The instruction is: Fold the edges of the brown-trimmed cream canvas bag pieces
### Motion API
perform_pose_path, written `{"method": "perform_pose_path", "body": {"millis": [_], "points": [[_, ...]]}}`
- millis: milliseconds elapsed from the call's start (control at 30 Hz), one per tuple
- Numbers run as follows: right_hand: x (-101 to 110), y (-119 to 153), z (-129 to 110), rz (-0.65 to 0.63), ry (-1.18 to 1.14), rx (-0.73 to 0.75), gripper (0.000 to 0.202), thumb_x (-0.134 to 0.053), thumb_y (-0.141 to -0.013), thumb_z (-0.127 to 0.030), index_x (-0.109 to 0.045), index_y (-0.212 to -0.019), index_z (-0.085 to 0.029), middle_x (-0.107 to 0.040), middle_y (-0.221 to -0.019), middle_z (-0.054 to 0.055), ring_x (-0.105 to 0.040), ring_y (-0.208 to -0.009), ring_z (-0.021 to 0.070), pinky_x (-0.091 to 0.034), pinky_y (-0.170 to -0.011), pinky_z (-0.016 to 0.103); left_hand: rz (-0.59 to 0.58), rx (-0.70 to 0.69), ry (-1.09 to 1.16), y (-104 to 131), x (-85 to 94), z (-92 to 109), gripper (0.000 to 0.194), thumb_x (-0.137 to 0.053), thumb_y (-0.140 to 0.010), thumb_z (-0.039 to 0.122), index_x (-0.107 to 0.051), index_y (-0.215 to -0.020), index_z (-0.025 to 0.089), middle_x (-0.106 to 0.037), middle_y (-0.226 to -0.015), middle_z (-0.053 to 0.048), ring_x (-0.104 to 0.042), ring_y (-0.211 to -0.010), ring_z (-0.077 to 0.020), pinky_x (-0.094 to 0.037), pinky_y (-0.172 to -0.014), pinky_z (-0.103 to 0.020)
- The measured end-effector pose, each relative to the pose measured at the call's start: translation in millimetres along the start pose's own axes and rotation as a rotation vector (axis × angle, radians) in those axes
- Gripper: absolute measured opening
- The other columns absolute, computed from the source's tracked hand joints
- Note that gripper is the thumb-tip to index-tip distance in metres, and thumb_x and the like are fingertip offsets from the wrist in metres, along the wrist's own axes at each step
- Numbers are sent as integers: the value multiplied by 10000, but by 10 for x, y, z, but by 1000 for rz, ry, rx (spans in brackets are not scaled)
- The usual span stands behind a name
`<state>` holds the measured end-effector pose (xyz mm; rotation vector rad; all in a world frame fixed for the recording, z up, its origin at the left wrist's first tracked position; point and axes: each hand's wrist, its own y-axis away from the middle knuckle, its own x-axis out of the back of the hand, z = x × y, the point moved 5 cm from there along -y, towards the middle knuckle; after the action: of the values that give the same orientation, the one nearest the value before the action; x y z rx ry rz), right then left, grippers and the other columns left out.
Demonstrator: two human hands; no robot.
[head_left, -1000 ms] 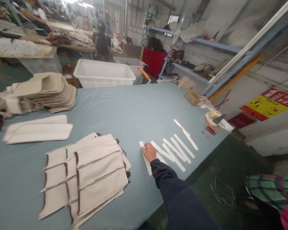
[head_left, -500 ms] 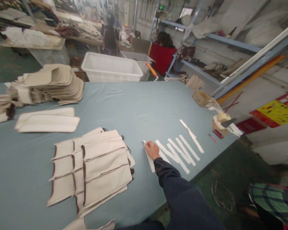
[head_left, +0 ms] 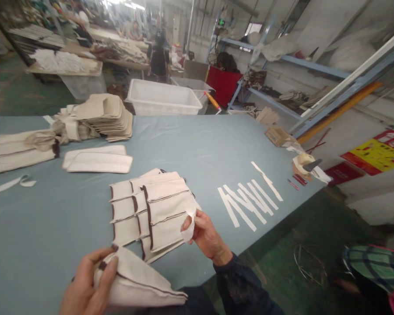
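My left hand is closed on the edge of a cream fabric piece with dark trim, held low at the table's near side. My right hand pinches a white strip, which curls in a loop between the fingers. Just beyond both hands lies a pile of cream fabric pieces with dark trim, overlapping one another. Several more white strips are laid out side by side on the table to the right of my right hand.
The blue-covered table bears a stack of beige pieces, two pale flat pieces and a tied fabric bundle. A tape roll lies near the right edge. Behind stands a white bin; a person stands farther back.
My right hand has lifted the leftmost white strip off the table and brought it left and nearer. My left hand has come into view holding a cream fabric piece. The view has turned left.
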<state>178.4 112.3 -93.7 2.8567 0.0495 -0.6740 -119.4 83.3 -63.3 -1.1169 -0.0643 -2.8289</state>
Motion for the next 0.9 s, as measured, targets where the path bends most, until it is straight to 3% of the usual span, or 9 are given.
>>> {"method": "perform_pose_path", "body": {"millis": [100, 167, 267, 433, 533, 600, 733, 900], "points": [[-628, 140, 88, -109, -194, 2, 360, -754, -813, -498, -642, -809, -156, -694, -703, 41, -651, -639, 147, -523, -578, 234, -67, -64, 90, -89, 316, 108, 464, -551, -899, 628, -677, -1073, 217, -776, -1008, -67, -724, -883, -273, -548, -743, -304], [-963, 194, 118, -169, -210, -8, 336, -806, -783, -445, -623, -781, -164, -700, -670, 31, -679, -676, 159, -548, -653, 254, -147, -81, 140, -93, 491, 189, 417, -553, -912, 596, -706, -1010, 220, -758, -943, -49, -699, -824, -251, -538, -735, -295], [-1381, 249, 190, -290, -200, -125, 334, -819, -789, -420, -583, -788, -183, -686, -620, 6, -614, -535, 135, -503, -520, 227, -264, -38, 245, -25, 640, 240, 372, -575, -901, 550, -736, -940, 217, -753, -915, -44, -693, -839, -247, -538, -779, -297], [-1862, 386, 455, -365, -363, -472, 345, -817, -782, -423, -586, -777, -166, -535, -549, -71, -413, -385, 65, -325, -305, 172, -275, 59, 397, 136, 744, 99, 397, -617, -853, 537, -759, -1009, 200, -769, -1016, -69, -688, -912, -269, -522, -823, -319], [-2015, 505, 643, -361, -492, -685, 368, -859, -729, -397, -571, -771, -172, -493, -562, -89, -416, -419, 61, -345, -306, 164, -276, 107, 446, 239, 761, -44, 409, -614, -868, 553, -755, -989, 189, -757, -920, -53, -660, -855, -253, -493, -791, -308], [-2044, 558, 726, -352, -499, -745, 372, -870, -718, -390, -580, -786, -167, -500, -565, -90, -413, -419, 60, -370, -314, 169, -292, 134, 491, 309, 757, -123, 418, -617, -886, 559, -750, -1012, 184, -745, -902, -42, -640, -832, -235, -480, -771, -293], [-2005, 587, 744, -365, -443, -670, 327, -829, -777, -395, -609, -817, -156, -522, -558, -78, -392, -403, 57, -347, -315, 168, -302, 149, 592, 410, 733, -149, 429, -603, -915, 567, -734, -1041, 178, -735, -916, -38, -626, -816, -218, -481, -747, -279], [-1894, 637, 666, -467, -312, -538, 320, -758, -845, -424, -618, -767, -148, -567, -574, -35, -404, -368, 66, -303, -294, 187, -303, 123, 563, 448, 601, 72, 375, -650, -885, 533, -724, -927, 167, -717, -835, -40, -617, -742, -201, -486, -698, -277]]}}
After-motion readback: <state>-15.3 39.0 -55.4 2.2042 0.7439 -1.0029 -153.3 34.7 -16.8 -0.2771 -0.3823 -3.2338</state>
